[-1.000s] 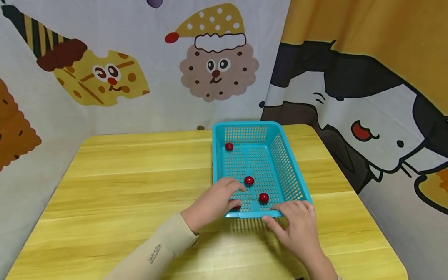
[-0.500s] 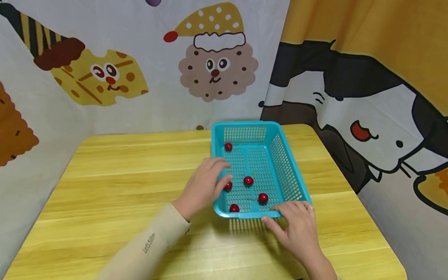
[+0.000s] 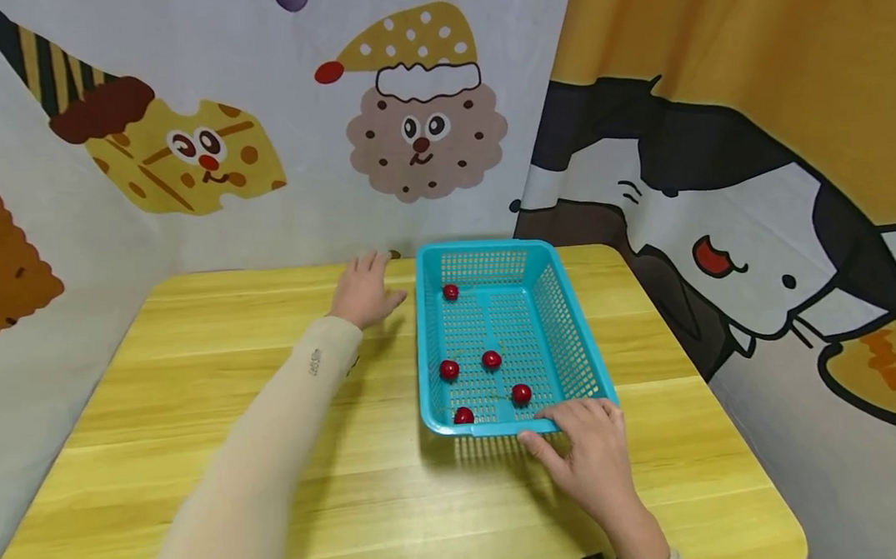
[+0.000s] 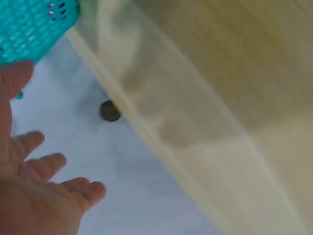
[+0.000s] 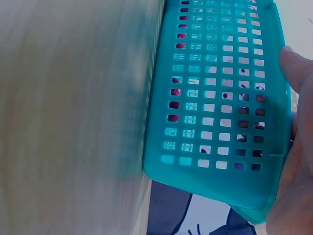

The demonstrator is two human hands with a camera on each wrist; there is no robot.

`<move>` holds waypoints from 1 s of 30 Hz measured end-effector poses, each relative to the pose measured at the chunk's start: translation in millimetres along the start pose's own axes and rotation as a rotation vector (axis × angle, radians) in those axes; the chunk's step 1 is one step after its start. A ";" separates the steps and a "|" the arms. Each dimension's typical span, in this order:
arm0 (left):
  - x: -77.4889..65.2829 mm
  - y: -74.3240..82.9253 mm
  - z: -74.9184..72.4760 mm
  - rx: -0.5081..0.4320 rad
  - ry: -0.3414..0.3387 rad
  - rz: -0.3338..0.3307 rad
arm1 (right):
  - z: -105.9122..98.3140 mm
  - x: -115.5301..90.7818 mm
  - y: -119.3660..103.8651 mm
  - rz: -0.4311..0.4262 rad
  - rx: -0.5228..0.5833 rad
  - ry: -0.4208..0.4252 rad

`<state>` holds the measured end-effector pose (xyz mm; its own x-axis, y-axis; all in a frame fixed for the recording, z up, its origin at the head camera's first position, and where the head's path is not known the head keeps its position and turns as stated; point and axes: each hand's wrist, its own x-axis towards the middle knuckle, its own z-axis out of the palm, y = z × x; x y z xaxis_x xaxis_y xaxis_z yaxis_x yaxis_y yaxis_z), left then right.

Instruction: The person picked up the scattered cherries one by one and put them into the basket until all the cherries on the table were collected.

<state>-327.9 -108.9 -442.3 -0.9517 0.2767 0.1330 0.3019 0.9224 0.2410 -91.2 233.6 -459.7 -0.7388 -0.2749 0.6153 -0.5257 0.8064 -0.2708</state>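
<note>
A teal mesh basket (image 3: 422, 347) stands on the yellow wooden table (image 3: 235, 380), right of centre. Several red cherries lie in it: one at the far end (image 3: 450, 292), two mid-floor (image 3: 448, 369) (image 3: 492, 360), two near the front wall (image 3: 521, 394) (image 3: 464, 415). My right hand (image 3: 584, 444) grips the basket's near right rim, fingers on top and thumb outside; the right wrist view shows that hand (image 5: 296, 186) against the basket wall (image 5: 215, 112). My left hand (image 3: 364, 290) hovers open by the table's far edge, left of the basket, holding nothing. The left wrist view shows its spread fingers (image 4: 46, 164) below a basket corner (image 4: 34, 24).
Printed cartoon cloth hangs close behind the table and along its right side (image 3: 714, 176). A small dark dot (image 4: 110, 111) shows on the cloth just past the table's far edge. Bare tabletop stretches left of the basket (image 3: 195, 340).
My left hand has come out of the basket and moved away to the table's far edge; a cherry now lies where it was. The right hand has stayed on the rim.
</note>
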 end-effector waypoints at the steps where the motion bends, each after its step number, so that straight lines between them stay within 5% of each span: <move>1: 2.8 -1.1 4.7 0.005 -0.023 -0.009 | 0.4 0.3 -0.2 0.000 -0.001 0.000; 7: 8.6 4.3 31.6 -0.010 -0.175 -0.065 | 1.9 -1.0 -1.4 0.009 0.001 -0.011; 11: 8.3 9.5 38.6 -0.030 -0.215 -0.089 | 1.9 -1.4 -2.4 0.007 0.004 -0.012; 16: 7.9 18.0 45.3 -0.086 -0.189 -0.047 | 1.0 0.9 -2.7 0.005 0.011 -0.007; 21: 0.3 31.3 55.9 -0.147 -0.111 0.143 | -0.5 1.4 -2.4 0.015 0.002 -0.004; 24: -8.6 37.9 57.6 -0.092 -0.037 0.243 | -0.4 1.6 -2.7 0.018 -0.005 -0.003; 30: -25.2 44.8 54.6 -0.002 -0.064 0.179 | 0.3 1.5 -2.8 0.024 -0.007 -0.011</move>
<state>-293.4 -59.9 -487.4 -0.8846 0.4525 0.1129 0.4664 0.8565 0.2212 -90.9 230.8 -458.2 -0.7555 -0.2614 0.6007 -0.5050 0.8165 -0.2799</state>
